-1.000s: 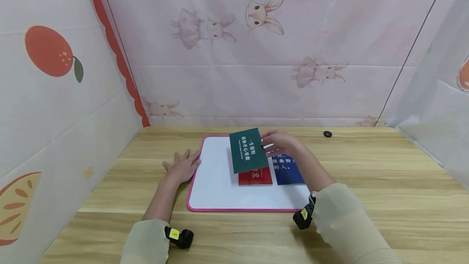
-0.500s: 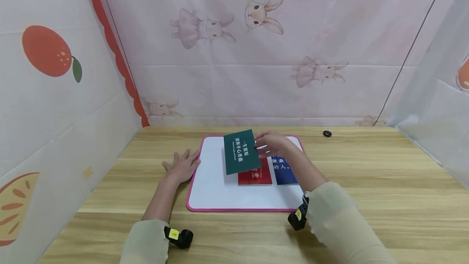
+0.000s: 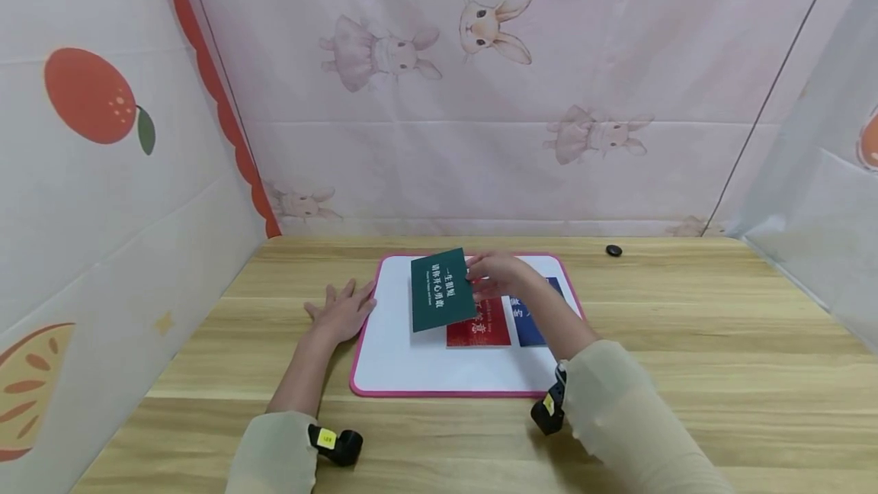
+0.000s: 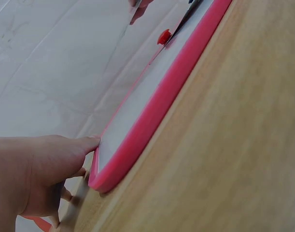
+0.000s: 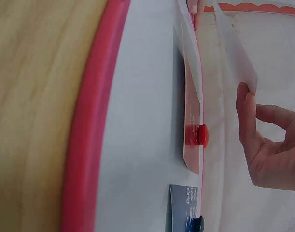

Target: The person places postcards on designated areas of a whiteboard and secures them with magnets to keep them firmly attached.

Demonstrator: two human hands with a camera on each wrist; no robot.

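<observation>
A green card (image 3: 442, 290) with white lettering is tilted above the whiteboard (image 3: 411, 368), pinched at its right edge by my right hand (image 3: 499, 274); in the right wrist view its pale back (image 5: 236, 53) shows. Beneath it, a red card (image 3: 488, 326) lies on the board, partly covered. A blue card (image 3: 530, 326) is to the right of that, partly behind my right forearm. My left hand (image 3: 341, 315) rests with spread fingers at the board's left edge, its thumb touching the pink frame (image 4: 137, 137). A red magnet (image 5: 203, 136) sits on the red card, a dark blue magnet (image 5: 198, 224) on the blue one.
A small black round piece (image 3: 613, 250) lies on the wooden table (image 3: 720, 341) to the board's back right. Printed cloth walls (image 3: 439, 174) stand behind and at both sides of the table.
My right hand has carried the green card to the left and slightly toward me, uncovering more of the red card. The left hand has stayed in place.
</observation>
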